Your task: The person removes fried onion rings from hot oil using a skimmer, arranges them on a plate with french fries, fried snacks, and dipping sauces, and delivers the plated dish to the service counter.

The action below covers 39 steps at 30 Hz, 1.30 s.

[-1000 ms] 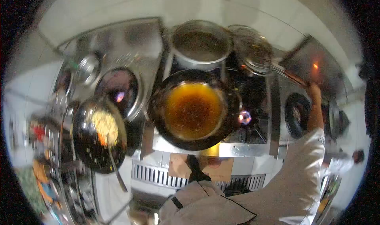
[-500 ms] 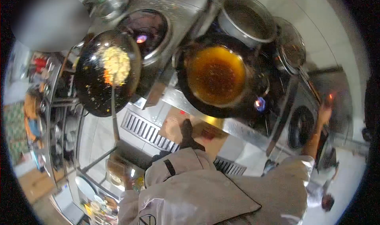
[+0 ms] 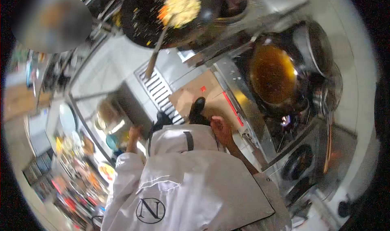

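Observation:
My right hand [image 3: 221, 130] hangs in front of the apron, its fingers loosely bent and slightly apart, with nothing visible in them. On the left, my left hand [image 3: 134, 134] is small and blurred beside a metal-framed stand; its fingers do not show clearly. To the right, a wok [image 3: 271, 74] of dark amber liquid sits on the stove. A strainer's long wooden handle [image 3: 328, 150] rests at the far right, untouched. At the top, another wok [image 3: 140, 22] holds yellow crumbly food [image 3: 183, 7] with orange bits, and a long-handled ladle [image 3: 157, 52] leans in it.
A deep metal pot [image 3: 315, 48] stands behind the amber wok, and a black pan [image 3: 298, 162] lies at the right. A burner flame [image 3: 286, 119] is lit. Below are a floor grate [image 3: 156, 89] and cardboard [image 3: 211, 87]. Shelves with bowls [image 3: 68, 117] are at the left.
My right hand has let go of the strainer's wooden handle and moved in front of my body. My left hand has come into clearer view. The camera view has turned and shifted left.

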### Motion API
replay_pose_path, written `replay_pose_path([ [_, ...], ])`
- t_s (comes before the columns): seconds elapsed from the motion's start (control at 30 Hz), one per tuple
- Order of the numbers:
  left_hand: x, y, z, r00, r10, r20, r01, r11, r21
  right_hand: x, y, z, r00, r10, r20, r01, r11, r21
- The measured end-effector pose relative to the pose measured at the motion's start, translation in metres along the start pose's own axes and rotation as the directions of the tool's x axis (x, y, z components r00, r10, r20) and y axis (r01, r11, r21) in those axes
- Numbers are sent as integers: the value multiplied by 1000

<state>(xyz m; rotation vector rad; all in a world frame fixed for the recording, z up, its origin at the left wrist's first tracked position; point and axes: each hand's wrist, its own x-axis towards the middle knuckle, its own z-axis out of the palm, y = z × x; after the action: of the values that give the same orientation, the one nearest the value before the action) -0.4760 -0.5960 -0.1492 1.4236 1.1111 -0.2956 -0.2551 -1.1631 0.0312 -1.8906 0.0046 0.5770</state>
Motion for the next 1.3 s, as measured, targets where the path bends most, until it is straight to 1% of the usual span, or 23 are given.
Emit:
replay_pose_path([
  [0.03, -27, 27, 18, 980, 176, -89, -79, 765, 639, 15, 9, 12, 999, 41, 18, -43, 988, 145],
  [0.07, -26, 17, 13, 996, -10, -94, 44, 931, 363, 32, 10, 15, 968, 229, 102, -250, 907, 338],
  [0.1, -30, 2, 12, 993, -42, -107, 76, 938, 338, 55, 13, 14, 895, 396, 203, -443, 749, 492],
  [0.17, -43, -15, 7, 975, 109, -194, -7, 887, 462, 93, 35, 27, 877, 449, 172, -425, 559, 712],
  [0.2, -70, 4, 10, 977, 52, -207, 32, 922, 385, 113, 43, 31, 867, 469, 166, -441, 568, 695],
  [0.27, -105, 14, 9, 971, 107, -212, -24, 934, 357, 157, 56, 32, 811, 584, 19, -265, 339, 903],
  [0.3, -113, 14, 3, 973, 37, -229, 69, 895, 441, 171, 72, 27, 876, 475, 79, -193, 194, 962],
  [0.4, -119, -70, -32, 990, -47, -130, 63, 991, 117, 200, 79, 12, 868, 496, 29, -94, 108, 990],
  [0.43, -111, -120, -49, 972, -188, -140, 206, 970, 127, 204, 91, 2, 875, 482, 42, -82, 62, 995],
  [0.47, -114, -153, -57, 990, -79, -117, 91, 990, 104, 207, 103, -3, 884, 465, 60, -74, 11, 997],
  [0.5, -114, -188, -70, 990, -99, -96, 108, 990, 88, 210, 107, -8, 877, 479, 45, -72, 39, 997],
  [0.57, -113, -238, -89, 908, -418, -44, 368, 841, -396, 206, 113, -12, 928, 373, -3, 9, -15, 1000],
  [0.63, -121, -226, -102, 989, -133, -61, 142, 973, 182, 203, 104, -12, 881, 471, -46, 63, -21, 998],
  [0.67, -119, -226, -111, 862, -507, 8, 464, 781, -418, 205, 137, -30, 976, 217, -21, -13, 153, 988],
  [0.7, -118, -224, -115, 856, -517, 22, 478, 774, -415, 210, 169, -42, 997, -45, 61, -42, 333, 942],
  [0.73, -117, -221, -118, 904, -417, -92, 394, 898, -196, 216, 193, -44, 896, 397, -201, 175, 101, 979],
  [0.77, -116, -213, -121, 943, -283, -173, 296, 954, 48, 219, 193, -49, 891, 402, -210, 181, 110, 977],
  [0.87, -105, -180, -125, 910, -392, -139, 411, 899, 153, 219, 180, -58, 899, 408, -158, 177, -9, 984],
  [0.97, -98, -214, -136, 970, -241, -44, 243, 926, 288, 223, 156, -44, 935, 336, -114, 37, 229, 973],
  [1.07, -92, -213, -141, 982, -187, -6, 175, 908, 381, 230, 244, -128, 963, 225, 147, -138, -57, 989],
  [1.2, -87, -247, -153, 982, -185, -22, 186, 969, 162, 237, 137, -51, 956, 287, 62, -77, 39, 996],
  [1.27, -68, -274, -178, 940, 20, 342, -196, 851, 488, 243, 170, -67, 827, 481, -291, 151, 309, 939],
  [1.3, -71, -276, -172, 939, 21, 342, -197, 850, 488, 242, 169, -66, 827, 481, -292, 152, 308, 939],
])
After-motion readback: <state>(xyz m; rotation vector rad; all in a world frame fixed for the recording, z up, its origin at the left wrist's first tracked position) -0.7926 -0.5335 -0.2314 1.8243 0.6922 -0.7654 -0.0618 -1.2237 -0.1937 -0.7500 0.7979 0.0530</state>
